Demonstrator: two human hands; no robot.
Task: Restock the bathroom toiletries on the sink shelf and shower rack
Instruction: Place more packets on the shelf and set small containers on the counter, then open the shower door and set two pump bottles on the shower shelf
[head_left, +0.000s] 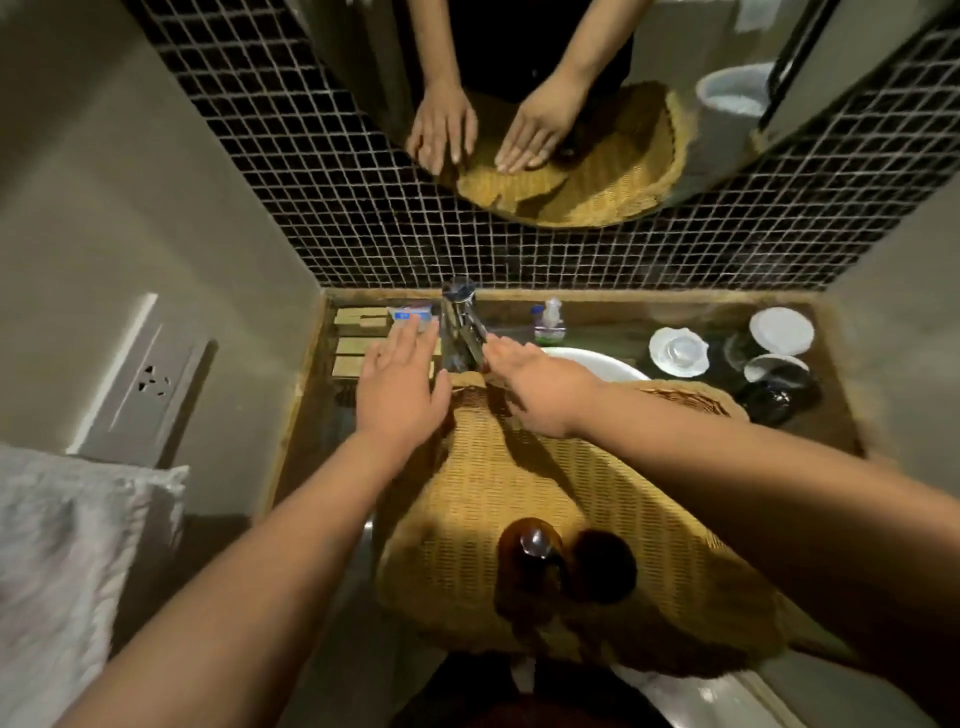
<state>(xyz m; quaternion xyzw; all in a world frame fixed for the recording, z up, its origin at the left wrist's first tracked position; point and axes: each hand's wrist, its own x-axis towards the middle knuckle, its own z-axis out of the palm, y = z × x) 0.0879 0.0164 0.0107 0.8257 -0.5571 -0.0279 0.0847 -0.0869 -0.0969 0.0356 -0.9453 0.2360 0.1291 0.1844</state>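
A small bathroom with dark mosaic tile and a mirror over a glass-topped tabletop (597, 319) — a wicker basket (571, 499) rests across the white sink (602, 364), below the faucet (462, 322). Restocking looks barely under way: two amber bottles (561, 566) stand in the basket's near end, not yet shelved, while left of the faucet soap bars (358, 338) and a small blue box (413, 314) already lie in place. The left hand (400, 384) hovers flat, fingers spread, empty, left of the faucet; the right hand (540, 389) reaches flat and empty just right of it.
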